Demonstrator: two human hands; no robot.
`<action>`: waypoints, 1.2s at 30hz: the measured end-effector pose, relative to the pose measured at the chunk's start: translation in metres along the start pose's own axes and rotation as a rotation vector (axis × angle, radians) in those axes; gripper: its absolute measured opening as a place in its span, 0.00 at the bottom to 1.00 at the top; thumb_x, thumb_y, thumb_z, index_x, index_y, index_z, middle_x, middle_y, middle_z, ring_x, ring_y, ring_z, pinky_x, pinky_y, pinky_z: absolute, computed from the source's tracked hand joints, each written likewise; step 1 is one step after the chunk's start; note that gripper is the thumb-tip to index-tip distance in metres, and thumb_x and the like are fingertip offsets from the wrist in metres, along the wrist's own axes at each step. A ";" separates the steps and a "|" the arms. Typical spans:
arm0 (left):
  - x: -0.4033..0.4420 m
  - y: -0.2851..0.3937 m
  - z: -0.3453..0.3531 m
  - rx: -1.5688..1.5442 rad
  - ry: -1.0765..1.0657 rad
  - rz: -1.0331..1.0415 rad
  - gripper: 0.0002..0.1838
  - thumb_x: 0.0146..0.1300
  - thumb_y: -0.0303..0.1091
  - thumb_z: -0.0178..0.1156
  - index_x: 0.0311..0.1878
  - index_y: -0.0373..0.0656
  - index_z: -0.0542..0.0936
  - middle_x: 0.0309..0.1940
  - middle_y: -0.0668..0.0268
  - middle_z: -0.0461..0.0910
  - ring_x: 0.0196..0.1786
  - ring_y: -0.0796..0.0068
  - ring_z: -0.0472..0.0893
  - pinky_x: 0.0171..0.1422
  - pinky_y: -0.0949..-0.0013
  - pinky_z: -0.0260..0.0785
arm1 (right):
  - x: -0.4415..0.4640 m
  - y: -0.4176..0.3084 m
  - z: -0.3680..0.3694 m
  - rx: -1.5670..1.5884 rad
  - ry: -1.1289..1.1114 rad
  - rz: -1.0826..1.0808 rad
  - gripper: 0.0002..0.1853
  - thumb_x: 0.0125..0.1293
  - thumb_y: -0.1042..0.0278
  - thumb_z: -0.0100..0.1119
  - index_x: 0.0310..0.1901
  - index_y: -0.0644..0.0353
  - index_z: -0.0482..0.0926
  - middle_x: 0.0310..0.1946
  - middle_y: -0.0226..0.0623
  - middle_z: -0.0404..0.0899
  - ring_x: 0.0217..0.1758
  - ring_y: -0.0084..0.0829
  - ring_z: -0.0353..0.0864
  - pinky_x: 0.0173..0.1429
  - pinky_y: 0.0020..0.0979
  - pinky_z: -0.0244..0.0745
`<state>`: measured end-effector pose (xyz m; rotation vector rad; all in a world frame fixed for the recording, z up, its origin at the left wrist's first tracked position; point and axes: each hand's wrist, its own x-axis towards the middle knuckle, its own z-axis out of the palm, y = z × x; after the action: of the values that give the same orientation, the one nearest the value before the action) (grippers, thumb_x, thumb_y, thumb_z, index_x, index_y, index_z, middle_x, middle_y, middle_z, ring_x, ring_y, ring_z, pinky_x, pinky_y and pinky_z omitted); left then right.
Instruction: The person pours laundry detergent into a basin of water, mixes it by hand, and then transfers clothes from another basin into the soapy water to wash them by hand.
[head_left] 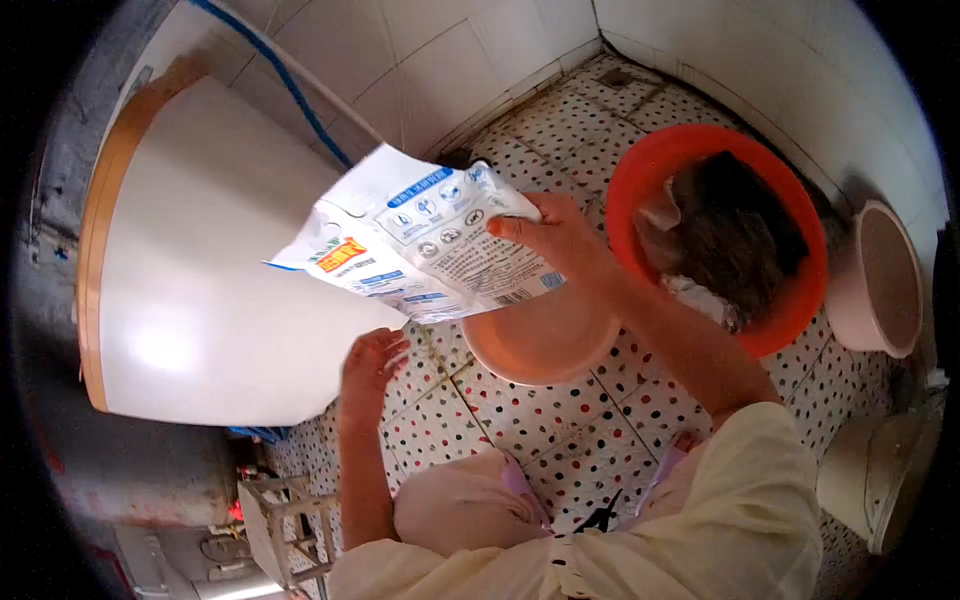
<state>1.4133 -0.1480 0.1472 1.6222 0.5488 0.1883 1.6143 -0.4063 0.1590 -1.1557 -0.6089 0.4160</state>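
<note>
A white plastic bag [440, 245] with blue and orange print is held up in the middle of the view. My right hand [550, 235] grips its right edge, thumb lying across the printed face and fingers hidden behind. Below the bag's lower left side, my left hand [373, 362] is raised with fingers partly bent and apart, holding nothing visible. A pale pink basin [540, 345] is on the floor under the bag, which covers its far part. What the bag contains cannot be seen.
Dark and light clothes [725, 230] lie in a red tub [655, 155] at the right. Beside it are a pink bucket [855, 295] and a cream bucket [855, 475]. A large white panel [215, 260] fills the left; a small stool [265, 535] stands below. A blue hose [290, 65] hangs above.
</note>
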 end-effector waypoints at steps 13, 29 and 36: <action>0.024 -0.043 -0.007 -0.238 0.100 0.252 0.59 0.37 0.55 0.76 0.69 0.41 0.54 0.63 0.62 0.63 0.65 0.63 0.64 0.68 0.55 0.58 | 0.017 0.031 0.015 0.403 -0.066 0.076 0.18 0.60 0.60 0.63 0.44 0.65 0.79 0.38 0.41 0.83 0.40 0.31 0.82 0.44 0.34 0.76; -0.008 -0.062 -0.118 0.116 -0.175 -0.229 0.40 0.47 0.28 0.72 0.63 0.36 0.62 0.53 0.64 0.73 0.55 0.70 0.73 0.59 0.66 0.66 | -0.057 0.178 0.095 1.038 0.294 0.422 0.16 0.63 0.64 0.58 0.50 0.64 0.74 0.46 0.42 0.80 0.46 0.33 0.81 0.49 0.36 0.78; -0.016 -0.046 -0.110 0.208 -0.075 -0.209 0.33 0.54 0.35 0.69 0.60 0.35 0.66 0.51 0.63 0.76 0.52 0.70 0.74 0.58 0.67 0.64 | -0.056 0.170 0.103 1.048 0.383 0.376 0.15 0.65 0.65 0.56 0.50 0.63 0.73 0.43 0.43 0.80 0.43 0.34 0.82 0.46 0.36 0.79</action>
<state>1.3404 -0.0561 0.1206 1.7519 0.6930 -0.0877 1.5059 -0.3049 0.0158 -0.2986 0.1961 0.6971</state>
